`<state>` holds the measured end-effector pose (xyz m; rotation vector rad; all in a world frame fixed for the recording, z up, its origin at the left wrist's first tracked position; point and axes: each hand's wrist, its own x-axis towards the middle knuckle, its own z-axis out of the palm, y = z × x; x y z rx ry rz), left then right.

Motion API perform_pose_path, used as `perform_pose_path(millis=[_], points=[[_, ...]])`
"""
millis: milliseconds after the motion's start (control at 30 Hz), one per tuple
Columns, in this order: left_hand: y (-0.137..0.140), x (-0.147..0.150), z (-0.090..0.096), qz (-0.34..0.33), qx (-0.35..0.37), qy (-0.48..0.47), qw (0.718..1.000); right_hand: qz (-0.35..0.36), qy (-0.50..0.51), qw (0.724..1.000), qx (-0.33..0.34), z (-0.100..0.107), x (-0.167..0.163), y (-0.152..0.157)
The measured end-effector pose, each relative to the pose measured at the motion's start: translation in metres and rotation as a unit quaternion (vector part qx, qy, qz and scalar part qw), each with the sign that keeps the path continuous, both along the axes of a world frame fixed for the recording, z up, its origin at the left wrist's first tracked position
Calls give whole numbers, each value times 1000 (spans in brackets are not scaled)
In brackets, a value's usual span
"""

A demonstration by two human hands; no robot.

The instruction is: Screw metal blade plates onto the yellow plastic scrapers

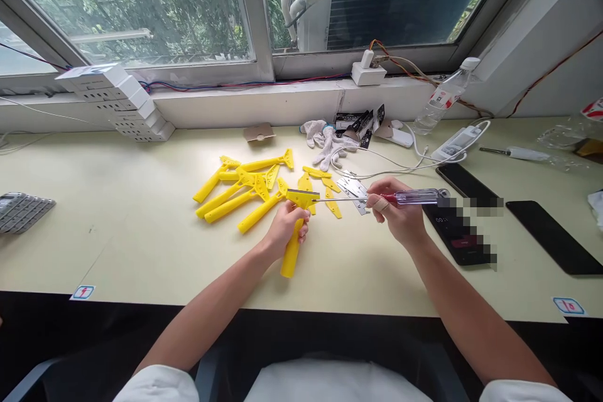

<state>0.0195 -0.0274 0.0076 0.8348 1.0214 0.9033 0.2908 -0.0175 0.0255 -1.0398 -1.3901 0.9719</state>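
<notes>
1. Head camera view: a pale yellow worktop (pixel 117 232) under a window is seen, with both bare hands of the person near its middle.
2. A yellow plastic scraper (pixel 293 235) is gripped by the left hand (pixel 285 229); the fingers are closed around the upper part of its handle, and the lower end of the handle rests on the worktop.
3. The head of the scraper is turned up and to the right, between the two hands.
4. A screwdriver (pixel 377 198) with a clear handle and a red collar is held by the right hand (pixel 398 217); the fingers are closed on it near the collar, and a plaster is seen on one finger.
5. The metal shaft is kept almost level, and its tip is placed at the head of the scraper; whether it really touches a screw cannot be told.
6. A pile of yellow scraper handles (pixel 245 185) lies just behind the left hand.
7. Some loose yellow parts (pixel 325 185) and metal blades (pixel 353 188) are laid just behind the screwdriver.
8. White work gloves (pixel 323 138), a water bottle (pixel 443 97) and a stack of white boxes (pixel 122 100) are found near the window sill.
9. Two dark phones (pixel 551 235) lie at the right of the right hand.
</notes>
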Motion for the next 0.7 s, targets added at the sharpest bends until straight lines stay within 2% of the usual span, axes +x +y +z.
perform_pose_path(millis=[167, 267, 367, 500, 600, 700], points=[[1, -4, -4, -57, -5, -130, 990, 25, -15, 1000, -8, 3, -2, -2], [4, -4, -6, -54, -43, -151, 986, 31, -11, 999, -4, 0, -1, -2], [8, -4, -7, -37, -71, -151, 985, 22, 47, 998, 25, -4, 0, -1], [10, -5, -10, -41, -57, -171, 983, -2, 143, 989, 44, -3, 6, 3], [9, -5, -11, -52, -49, -170, 983, -60, 134, 989, -7, 0, 17, 10], [8, -4, -10, -59, -49, -145, 986, -124, 46, 987, -91, 0, 35, 19]])
